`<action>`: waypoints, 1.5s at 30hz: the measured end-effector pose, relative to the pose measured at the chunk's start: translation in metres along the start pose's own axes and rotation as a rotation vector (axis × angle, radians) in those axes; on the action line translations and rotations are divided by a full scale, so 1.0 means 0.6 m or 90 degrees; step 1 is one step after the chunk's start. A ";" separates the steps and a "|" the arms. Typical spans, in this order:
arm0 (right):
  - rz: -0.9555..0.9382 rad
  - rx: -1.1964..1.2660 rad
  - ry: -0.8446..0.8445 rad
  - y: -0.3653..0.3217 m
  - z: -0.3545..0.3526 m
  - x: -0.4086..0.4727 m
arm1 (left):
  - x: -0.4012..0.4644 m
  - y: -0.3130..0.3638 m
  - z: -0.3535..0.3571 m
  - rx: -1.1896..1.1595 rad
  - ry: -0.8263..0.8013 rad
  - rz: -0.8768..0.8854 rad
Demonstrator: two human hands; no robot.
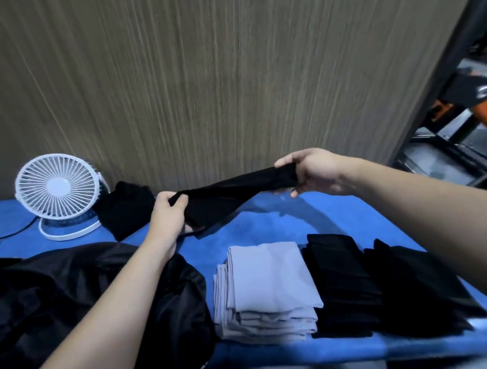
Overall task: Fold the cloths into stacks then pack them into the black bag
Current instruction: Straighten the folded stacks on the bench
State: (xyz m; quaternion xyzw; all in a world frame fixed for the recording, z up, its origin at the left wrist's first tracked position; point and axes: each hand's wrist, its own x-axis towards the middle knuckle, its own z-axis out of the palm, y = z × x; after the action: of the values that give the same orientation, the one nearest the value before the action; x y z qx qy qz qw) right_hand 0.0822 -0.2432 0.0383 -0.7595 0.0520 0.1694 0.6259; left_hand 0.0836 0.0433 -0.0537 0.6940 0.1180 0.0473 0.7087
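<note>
The black bag (54,306) lies nearest, slumped and glossy over the lower left of the bench (269,220), with the person's left forearm crossing above it. The bench wears a blue cover and backs onto a tall wood-grain panel (225,67) that fills most of the view. To the right of the bag, three folded stacks sit in a row along the front of the bench: a grey stack (264,292), then a black stack (341,288) just beside it, then another black stack (419,289) leaning out toward the right edge. The neighbouring stacks are close enough to touch or nearly so — the dark fabric makes the gaps hard to read.

Above the bench, behind the stacks, a black cloth (231,194) is held stretched between both hands. The right hand (312,171) grasps its far end, fingers curled over the bunched fabric, while the left hand (169,212) grips the lower end with the thumb on top — the cloth sags slightly toward the left. Behind the left hand, a rumpled heap of black cloths (125,209) rests on the bench against the panel. Beside that heap stands a small white fan (57,193), tilted back on its round base, its dark cord (9,238) trailing off to the left.
</note>
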 end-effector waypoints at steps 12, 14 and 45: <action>0.014 -0.485 0.193 0.056 -0.056 -0.016 | -0.015 -0.016 0.022 0.088 -0.190 -0.023; 0.024 -0.475 0.190 0.064 -0.061 -0.015 | -0.018 -0.013 0.024 0.104 -0.201 -0.010; -0.106 -0.286 -0.064 0.019 0.179 0.023 | -0.036 -0.010 0.033 0.124 -0.261 0.012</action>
State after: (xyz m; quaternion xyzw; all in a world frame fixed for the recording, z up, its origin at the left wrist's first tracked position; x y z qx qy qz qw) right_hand 0.0714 -0.1398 0.0060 -0.8720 -0.0809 0.1620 0.4549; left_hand 0.0668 0.0190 -0.0574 0.7550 -0.0312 -0.1000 0.6473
